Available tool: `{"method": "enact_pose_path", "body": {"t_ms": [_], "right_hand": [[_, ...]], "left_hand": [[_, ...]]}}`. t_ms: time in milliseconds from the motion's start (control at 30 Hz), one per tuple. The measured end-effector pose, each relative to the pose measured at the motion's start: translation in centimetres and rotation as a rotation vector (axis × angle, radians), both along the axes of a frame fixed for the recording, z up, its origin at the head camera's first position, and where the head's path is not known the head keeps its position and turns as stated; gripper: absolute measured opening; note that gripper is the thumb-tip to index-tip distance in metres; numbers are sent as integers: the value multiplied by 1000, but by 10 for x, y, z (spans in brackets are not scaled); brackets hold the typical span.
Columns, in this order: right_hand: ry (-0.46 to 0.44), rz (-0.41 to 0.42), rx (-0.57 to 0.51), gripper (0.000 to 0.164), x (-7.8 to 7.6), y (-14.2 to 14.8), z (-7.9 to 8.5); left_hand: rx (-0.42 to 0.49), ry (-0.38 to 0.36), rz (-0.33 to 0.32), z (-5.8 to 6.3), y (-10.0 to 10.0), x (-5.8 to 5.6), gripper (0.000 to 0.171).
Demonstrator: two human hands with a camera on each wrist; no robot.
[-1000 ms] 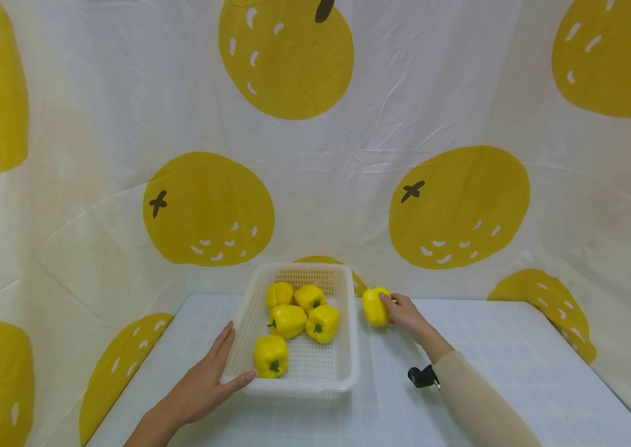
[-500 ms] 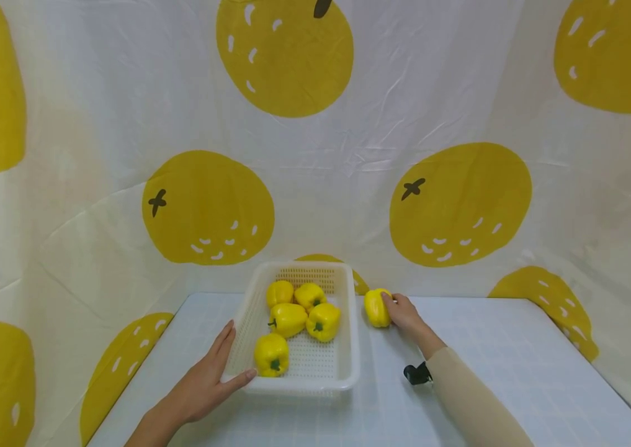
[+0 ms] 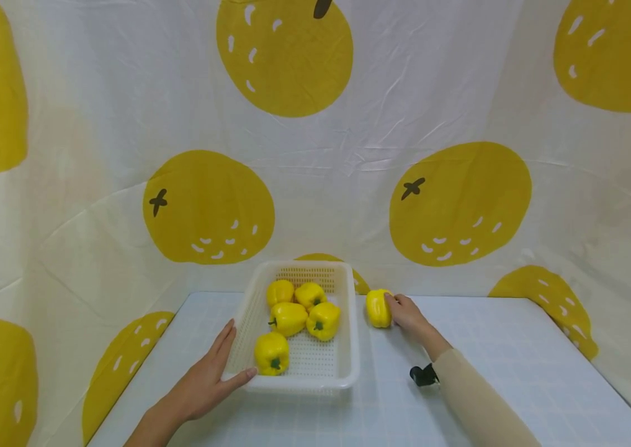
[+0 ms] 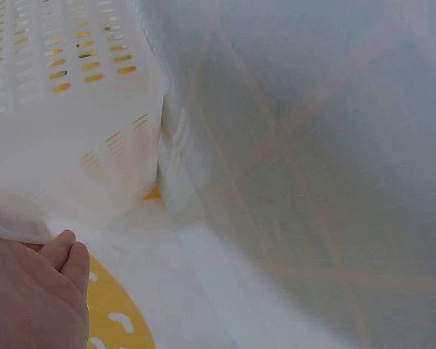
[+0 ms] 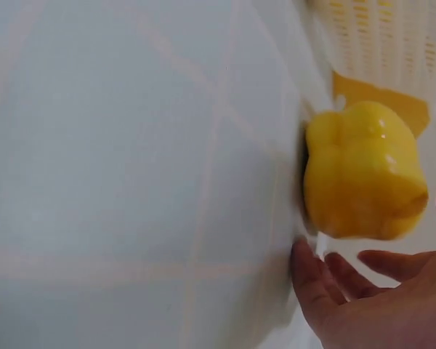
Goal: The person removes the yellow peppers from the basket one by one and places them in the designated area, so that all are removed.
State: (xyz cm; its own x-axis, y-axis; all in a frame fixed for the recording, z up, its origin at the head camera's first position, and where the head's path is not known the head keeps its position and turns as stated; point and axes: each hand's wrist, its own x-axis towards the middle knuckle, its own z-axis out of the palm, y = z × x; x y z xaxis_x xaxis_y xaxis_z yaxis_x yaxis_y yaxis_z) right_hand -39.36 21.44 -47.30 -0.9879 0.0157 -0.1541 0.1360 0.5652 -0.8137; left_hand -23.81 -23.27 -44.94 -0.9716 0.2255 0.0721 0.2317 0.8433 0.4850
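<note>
A white slotted plastic basket (image 3: pixel 354 354) stands on the table, holding several yellow bell peppers (image 3: pixel 288 319). At its near left corner, my left hand (image 3: pixel 198 385) rests with straight fingers along the side and the thumb on the front rim. The left wrist view shows those fingertips (image 4: pixel 73 251) touching beneath the rim. Right of the basket, another yellow bell pepper (image 5: pixel 363 171) lies on the table. My right hand (image 3: pixel 410 318) is close beside it. In the right wrist view its fingers (image 5: pixel 312 283) are spread, with a gap between them and the pepper.
A light blue checked cloth covers the table (image 3: pixel 516 360). Behind and at the sides hangs a white curtain (image 3: pixel 337 186) printed with big yellow fruit. A black camera piece (image 3: pixel 424 375) sticks out at the right wrist.
The right-hand pepper has shifted slightly right and its visible side has turned a little. My right hand's thumb lies less over it now. The left hand and basket stay in place.
</note>
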Motion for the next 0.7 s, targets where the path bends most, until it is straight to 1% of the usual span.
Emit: {"method": "enact_pose_path", "body": {"t_ms": [167, 400, 533, 700], "right_hand": [[28, 26, 93, 78, 8, 8, 6], [119, 79, 160, 73, 25, 14, 23], [133, 114, 168, 74, 35, 14, 31], [174, 146, 181, 69, 45, 11, 39]], "left_hand": [[-7, 5, -2, -1, 0, -1, 108], [-4, 1, -2, -1, 0, -2, 109], [-4, -7, -1, -1, 0, -2, 110], [0, -14, 2, -1, 0, -2, 110]]}}
